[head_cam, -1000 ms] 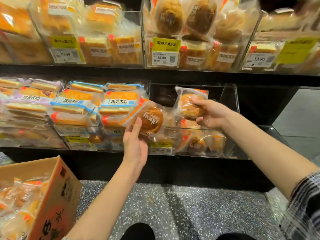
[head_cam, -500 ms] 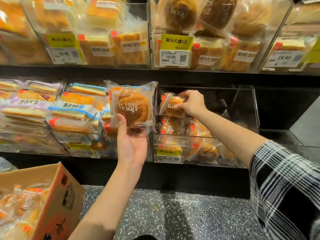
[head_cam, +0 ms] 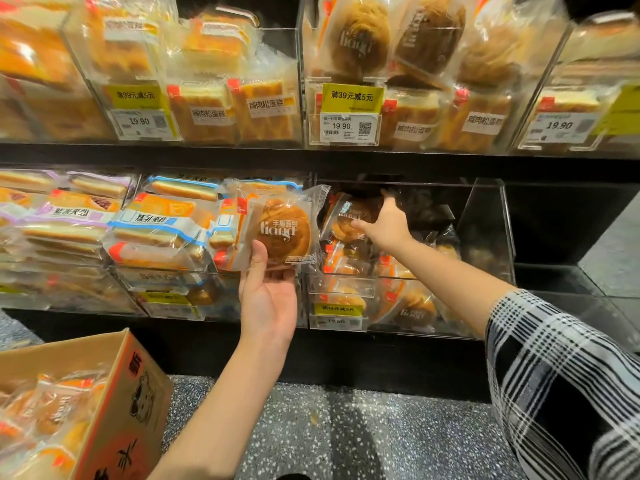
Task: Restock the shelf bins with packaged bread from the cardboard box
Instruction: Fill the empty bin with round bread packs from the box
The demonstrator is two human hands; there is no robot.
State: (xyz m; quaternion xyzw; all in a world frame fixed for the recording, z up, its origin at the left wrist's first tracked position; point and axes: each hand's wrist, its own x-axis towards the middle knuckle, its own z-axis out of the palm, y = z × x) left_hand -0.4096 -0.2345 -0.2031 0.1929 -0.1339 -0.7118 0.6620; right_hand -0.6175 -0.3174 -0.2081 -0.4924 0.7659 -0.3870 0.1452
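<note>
My left hand [head_cam: 268,299] grips a clear packet with a round brown bun [head_cam: 284,230] by its lower edge and holds it upright in front of the lower shelf. My right hand [head_cam: 389,225] reaches into the clear shelf bin [head_cam: 485,233], thumb across the front of a second bun packet [head_cam: 346,216] and fingers past its right edge. That packet stands on top of several more bun packets in the bin. The open cardboard box [head_cam: 138,389] sits at the lower left, with several bun packets inside.
Left of the bin, neighbouring bins hold stacked sandwich-cake packets [head_cam: 162,223]. The upper shelf has full bins with yellow price tags [head_cam: 351,97]. A black shelf base runs below, above speckled floor [head_cam: 346,438]. Right of the bin is an empty-looking clear bin [head_cam: 568,285].
My right hand has pushed its packet deeper into the bin. My left hand has shifted its packet slightly right, closer to the bin. The camera has moved closer to the shelf.
</note>
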